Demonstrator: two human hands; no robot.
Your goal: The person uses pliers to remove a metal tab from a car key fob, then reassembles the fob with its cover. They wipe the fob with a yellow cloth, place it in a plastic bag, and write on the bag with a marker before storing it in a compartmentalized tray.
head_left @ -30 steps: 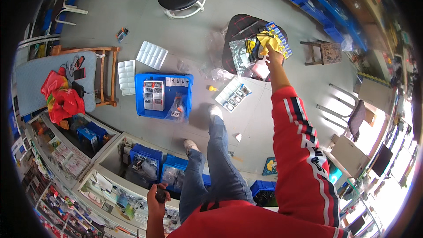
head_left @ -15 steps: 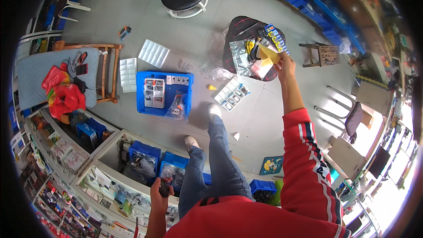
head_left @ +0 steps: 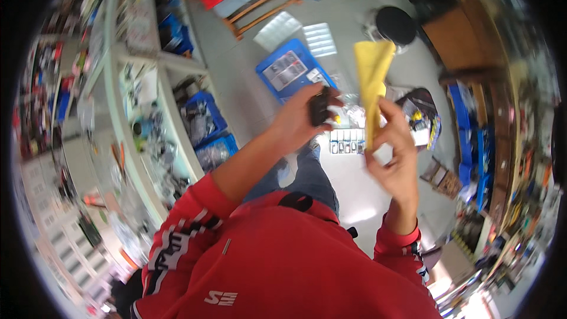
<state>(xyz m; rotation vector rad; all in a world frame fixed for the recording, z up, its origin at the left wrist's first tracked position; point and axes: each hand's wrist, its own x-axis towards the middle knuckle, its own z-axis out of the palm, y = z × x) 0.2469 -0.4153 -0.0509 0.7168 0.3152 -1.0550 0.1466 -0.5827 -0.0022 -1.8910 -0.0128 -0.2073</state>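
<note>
Looks steeply down from the wearer's head, through the left lens of a fisheye pair. Takes in the red sweatshirt (head_left: 277, 254) very near, along the lower edge; the left hand (head_left: 302, 115) and right hand (head_left: 396, 156) at close range, mid-frame; and the grey floor (head_left: 230, 82) farther off, beyond them. Shows upright and unmirrored, wearer's left at left. Bends the white-framed counter (head_left: 123, 115) and brown shelving (head_left: 505, 115) into curves toward the rim.

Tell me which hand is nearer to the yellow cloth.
Right. The right hand holds the yellow cloth by its lower end; the left hand is off to the cloth's left, apart from it, holding a small black object.
</note>
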